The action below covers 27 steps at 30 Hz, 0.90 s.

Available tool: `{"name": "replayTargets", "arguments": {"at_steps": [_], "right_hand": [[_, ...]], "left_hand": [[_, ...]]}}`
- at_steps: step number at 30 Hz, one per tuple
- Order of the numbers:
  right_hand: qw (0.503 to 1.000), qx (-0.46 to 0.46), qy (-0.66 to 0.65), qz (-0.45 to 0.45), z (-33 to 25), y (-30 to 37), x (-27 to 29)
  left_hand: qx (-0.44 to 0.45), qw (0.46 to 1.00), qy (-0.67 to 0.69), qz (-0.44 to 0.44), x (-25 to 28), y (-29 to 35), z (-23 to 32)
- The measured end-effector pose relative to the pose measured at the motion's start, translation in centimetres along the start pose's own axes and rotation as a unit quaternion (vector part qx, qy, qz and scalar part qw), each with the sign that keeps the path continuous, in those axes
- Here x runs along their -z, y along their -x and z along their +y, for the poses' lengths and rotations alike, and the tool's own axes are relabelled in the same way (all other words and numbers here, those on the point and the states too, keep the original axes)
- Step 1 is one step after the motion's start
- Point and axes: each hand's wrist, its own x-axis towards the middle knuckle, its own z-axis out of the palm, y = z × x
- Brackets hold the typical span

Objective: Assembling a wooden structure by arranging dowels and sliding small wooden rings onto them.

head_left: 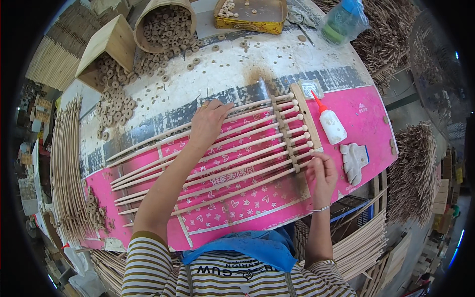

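Several pale wooden sticks [247, 146] lie side by side across the pink sheet, tapering at their left ends. Most carry a small round wooden bead [304, 128] on the right end. A notched wooden bar [286, 133] spaces them, with a flat wooden strip [303, 111] beyond the beads. My left hand [209, 121] is closed over the farthest stick, its fingers bent around it. At the right end of the nearest stick, my right hand [322, 173] has thumb and fingers pinched together; what lies between the fingertips is too small to make out.
Right of the strip lie a white glue bottle [332, 126] with red nozzle and a white glove [354, 163]. Wooden rings [116, 106] spill from a tub [166, 24] and a wooden box [106, 52]. A yellow tray [251, 17] holds beads. Stick bundles [69, 163] stand left.
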Motion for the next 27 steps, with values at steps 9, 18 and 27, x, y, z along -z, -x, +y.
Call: {"name": "replayTargets", "arguments": {"at_steps": [9,18,27], "right_hand": [[0.882,0.186,0.43,0.055,1.1,-10.6,9.6],[0.889,0.152,0.432,-0.005,3.3,-14.5,9.7],[0.972,0.076,0.224,-0.007,-2.7,-13.1,4.5]], "left_hand": [[0.014,0.999,-0.036,0.032,0.4,3.2,-0.7],[0.144,0.976,-0.15,0.062,5.1,9.2,-5.8],[0.143,0.978,-0.101,0.111,6.7,11.4,-5.2]]}}
